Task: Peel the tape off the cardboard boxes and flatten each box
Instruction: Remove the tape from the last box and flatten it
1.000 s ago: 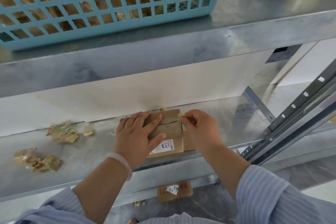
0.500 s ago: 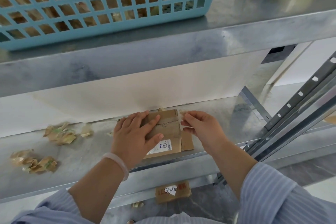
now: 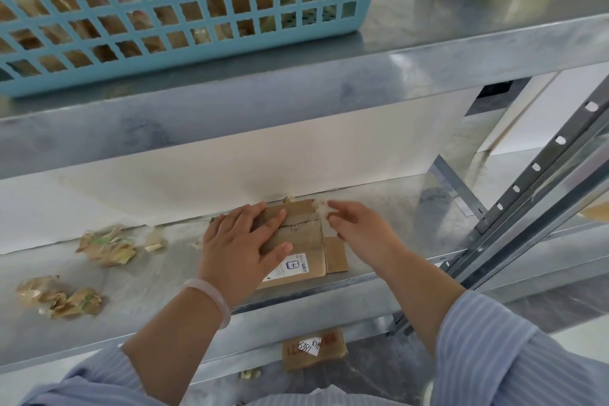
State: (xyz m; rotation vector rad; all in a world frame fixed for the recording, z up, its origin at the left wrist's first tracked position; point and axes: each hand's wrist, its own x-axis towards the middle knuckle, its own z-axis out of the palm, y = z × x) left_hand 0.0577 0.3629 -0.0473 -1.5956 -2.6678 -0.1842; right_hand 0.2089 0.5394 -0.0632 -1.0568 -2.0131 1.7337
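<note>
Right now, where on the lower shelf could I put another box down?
Bare metal shelf lies right of the flattened brown cardboard box, between the right hand pinching the clear tape strip and the grey slotted upright. A narrower patch lies between the left hand and the crumpled brown tape wads. The left end is crowded with wads.

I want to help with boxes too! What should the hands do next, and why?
Probably pull the tape up and away: the right hand pinches its lifted end at the far corner of the box, which the left hand presses down.
</note>
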